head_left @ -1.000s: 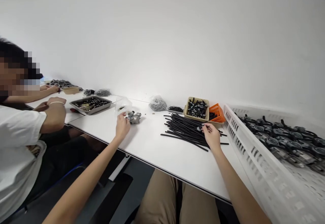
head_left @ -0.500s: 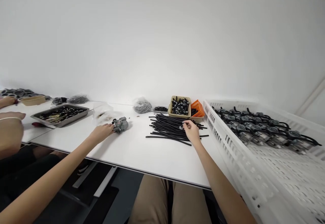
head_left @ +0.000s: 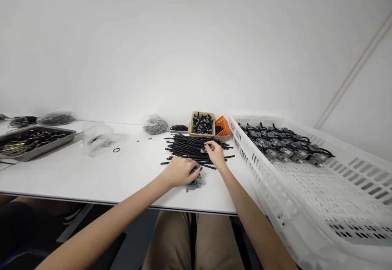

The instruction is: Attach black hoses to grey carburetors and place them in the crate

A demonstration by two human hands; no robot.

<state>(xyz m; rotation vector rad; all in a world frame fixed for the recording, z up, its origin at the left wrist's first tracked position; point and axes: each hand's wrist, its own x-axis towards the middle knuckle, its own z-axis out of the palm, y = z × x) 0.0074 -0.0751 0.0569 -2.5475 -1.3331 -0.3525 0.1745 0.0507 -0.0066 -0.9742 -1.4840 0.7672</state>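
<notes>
Casting (head_left: 194,182) lies under left hand (head_left: 180,170) (right hand (head_left: 215,154) just beside).

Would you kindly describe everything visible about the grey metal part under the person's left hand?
The small grey cast-metal part sits on the white table near its front edge, just in front of the pile of black rubber tubes. The left hand covers its upper half in a closed grip, so only a rounded, flange-like lower portion with a dull finish shows. Finer detail is too small to tell. The right hand is apart from it, on the tubes.

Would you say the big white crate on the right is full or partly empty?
Partly empty: the white crate holds grey parts only at its far end.
</notes>
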